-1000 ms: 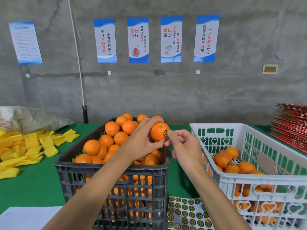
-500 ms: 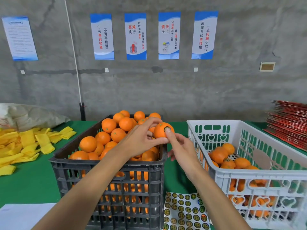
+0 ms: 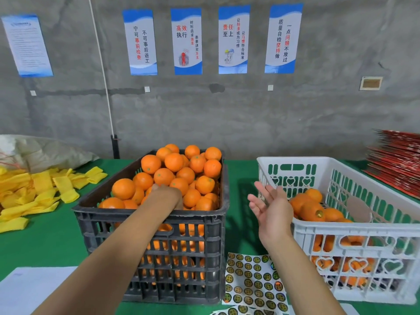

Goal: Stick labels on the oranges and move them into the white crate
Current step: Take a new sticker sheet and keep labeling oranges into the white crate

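In the head view, my left hand (image 3: 167, 196) is down inside the dark crate (image 3: 150, 214), on top of the pile of oranges (image 3: 179, 171). Its back is toward me and the fingers are hidden among the fruit, so I cannot tell if they already close on one orange or only touch it. My right hand (image 3: 270, 208) is in the air between the two crates, palm turned up and to the left, fingers spread and relaxed, holding nothing. The white crate (image 3: 354, 228) stands just to the right of this hand, and inside it lie some oranges, one with a gold label (image 3: 319, 214) on its skin. The label sheet (image 3: 252, 280) lies flat on the green table (image 3: 45, 244), in front of the gap between the crates, below and near my right wrist. I judge that the next orange is the step now. The relation that matters is this: the unlabelled fruit is under my left hand, and the labels are nearer to my right hand, down and toward my body. So the right hand should go down for a label while the left one lifts an orange toward the middle.
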`<control>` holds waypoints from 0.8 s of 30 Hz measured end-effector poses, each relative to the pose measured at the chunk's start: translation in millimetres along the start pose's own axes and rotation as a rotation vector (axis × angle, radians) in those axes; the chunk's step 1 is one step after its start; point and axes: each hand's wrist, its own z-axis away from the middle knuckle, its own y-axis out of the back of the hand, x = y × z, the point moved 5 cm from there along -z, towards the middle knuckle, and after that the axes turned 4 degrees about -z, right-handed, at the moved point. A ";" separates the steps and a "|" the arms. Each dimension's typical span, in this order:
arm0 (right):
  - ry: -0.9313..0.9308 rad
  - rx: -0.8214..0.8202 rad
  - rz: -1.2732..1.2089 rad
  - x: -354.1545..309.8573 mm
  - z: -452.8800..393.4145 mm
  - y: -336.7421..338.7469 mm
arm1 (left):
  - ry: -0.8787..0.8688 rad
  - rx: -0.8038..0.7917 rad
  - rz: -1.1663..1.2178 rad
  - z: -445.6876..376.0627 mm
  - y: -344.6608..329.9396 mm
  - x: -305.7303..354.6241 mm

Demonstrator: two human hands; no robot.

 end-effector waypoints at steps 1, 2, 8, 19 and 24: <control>0.003 -0.012 0.048 3.7 1.7 2.1 | 0.041 0.013 -0.032 -0.6 1.5 -0.9; 0.005 -0.030 0.096 8.5 3.4 4.7 | 0.091 0.029 -0.054 -1.3 3.0 -3.4; -0.049 -0.080 0.367 51.1 14.2 41.7 | 0.254 0.100 -0.014 4.9 3.5 -17.5; 0.201 -0.515 1.775 115.0 34.6 106.9 | -0.078 0.491 0.242 15.9 27.8 10.2; 0.193 -0.600 1.855 129.4 27.5 124.4 | -0.178 0.456 0.384 15.3 24.7 14.1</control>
